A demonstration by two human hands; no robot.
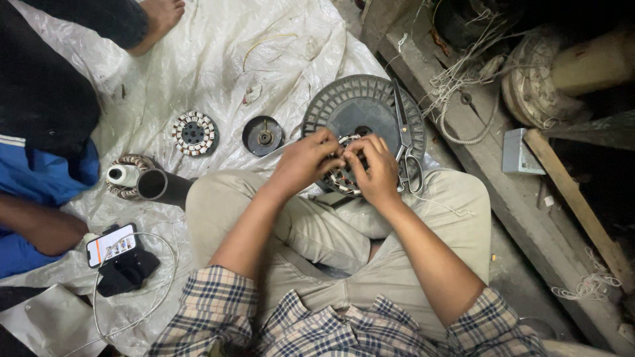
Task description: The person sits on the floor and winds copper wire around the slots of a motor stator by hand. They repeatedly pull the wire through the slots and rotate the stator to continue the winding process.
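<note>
Two hands, left hand (pixel 305 160) and right hand (pixel 375 168), fingers pinching wound stator (pixel 342 177) over grey ribbed disc (pixel 357 106); scissors (pixel 405 142) lying along disc's right edge.

Dim overall, soft light from above. White plastic sheet (pixel 218 59) is brightest, mild glare on its creases. Right side and top-right corner sink into deep shadow. Centre sharp; edges slightly stretched by the wide lens.

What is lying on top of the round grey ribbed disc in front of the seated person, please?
On the grey ribbed disc lie a pair of scissors and a wound stator held by both hands, left, right. The hands cover most of the stator and the disc's centre.
</note>
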